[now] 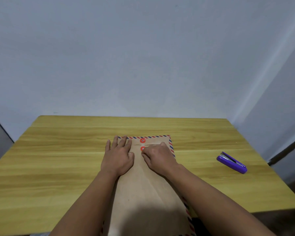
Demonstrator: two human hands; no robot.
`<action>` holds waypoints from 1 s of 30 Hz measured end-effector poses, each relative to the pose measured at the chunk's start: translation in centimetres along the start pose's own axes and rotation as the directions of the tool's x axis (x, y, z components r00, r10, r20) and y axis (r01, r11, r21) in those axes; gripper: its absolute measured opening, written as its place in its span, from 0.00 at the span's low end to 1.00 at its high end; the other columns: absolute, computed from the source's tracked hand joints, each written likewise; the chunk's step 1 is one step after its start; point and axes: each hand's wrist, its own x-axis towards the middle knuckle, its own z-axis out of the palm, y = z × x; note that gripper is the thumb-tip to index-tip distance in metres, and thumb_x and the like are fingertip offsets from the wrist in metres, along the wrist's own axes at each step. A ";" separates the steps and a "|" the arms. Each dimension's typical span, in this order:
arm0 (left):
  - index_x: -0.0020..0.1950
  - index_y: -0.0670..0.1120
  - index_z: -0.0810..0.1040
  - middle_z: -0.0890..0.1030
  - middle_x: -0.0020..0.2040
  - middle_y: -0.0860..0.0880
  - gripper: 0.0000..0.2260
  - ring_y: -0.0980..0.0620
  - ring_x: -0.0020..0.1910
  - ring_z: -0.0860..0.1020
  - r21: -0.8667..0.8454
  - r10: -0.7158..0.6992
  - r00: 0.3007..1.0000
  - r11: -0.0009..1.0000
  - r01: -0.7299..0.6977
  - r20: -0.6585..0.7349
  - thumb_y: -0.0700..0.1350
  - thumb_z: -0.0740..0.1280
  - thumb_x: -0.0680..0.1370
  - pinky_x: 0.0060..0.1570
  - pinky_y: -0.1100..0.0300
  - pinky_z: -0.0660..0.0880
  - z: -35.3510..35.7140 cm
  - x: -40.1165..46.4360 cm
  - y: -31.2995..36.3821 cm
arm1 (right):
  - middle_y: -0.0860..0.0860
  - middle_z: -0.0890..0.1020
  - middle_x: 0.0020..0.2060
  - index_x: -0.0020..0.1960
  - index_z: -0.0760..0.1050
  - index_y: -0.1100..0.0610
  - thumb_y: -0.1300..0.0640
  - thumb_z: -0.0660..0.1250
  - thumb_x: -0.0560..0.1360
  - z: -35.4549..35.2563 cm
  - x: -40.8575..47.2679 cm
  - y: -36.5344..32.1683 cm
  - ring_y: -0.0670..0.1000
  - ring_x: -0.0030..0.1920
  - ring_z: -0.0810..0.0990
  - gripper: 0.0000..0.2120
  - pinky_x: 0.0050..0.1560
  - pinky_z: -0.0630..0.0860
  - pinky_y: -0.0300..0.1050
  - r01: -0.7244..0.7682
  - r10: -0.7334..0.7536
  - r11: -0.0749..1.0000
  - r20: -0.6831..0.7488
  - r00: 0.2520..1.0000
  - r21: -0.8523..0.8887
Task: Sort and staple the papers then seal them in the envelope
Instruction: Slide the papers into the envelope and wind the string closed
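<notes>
We press the envelope (148, 181) flat on the worktop (58, 150) with the left hand (117, 155), fingers extended. The right hand (157, 156) pinches the string at the lower of two red discs (142, 148). Slack could loosen the wrap. One stapler (232, 162) lies well apart.

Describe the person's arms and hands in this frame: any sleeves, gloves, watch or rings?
Both forearms are bare up to the bottom edge of the picture, with no sleeve in view. The left hand and the right hand wear no gloves. No watch, bracelet or ring shows on either wrist or on the visible fingers.
</notes>
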 end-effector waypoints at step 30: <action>0.81 0.51 0.62 0.57 0.84 0.50 0.37 0.42 0.83 0.50 0.009 0.006 1.000 1.000 -0.006 -0.030 0.57 0.40 0.72 0.80 0.40 0.46 0.3 0.0 -0.1 | 0.52 0.77 0.71 0.78 0.65 0.53 0.42 0.73 0.75 -4.4 0.0 5.1 0.57 0.68 0.77 0.36 0.59 0.76 0.51 -0.806 0.752 0.543 0.292 0.591 0.234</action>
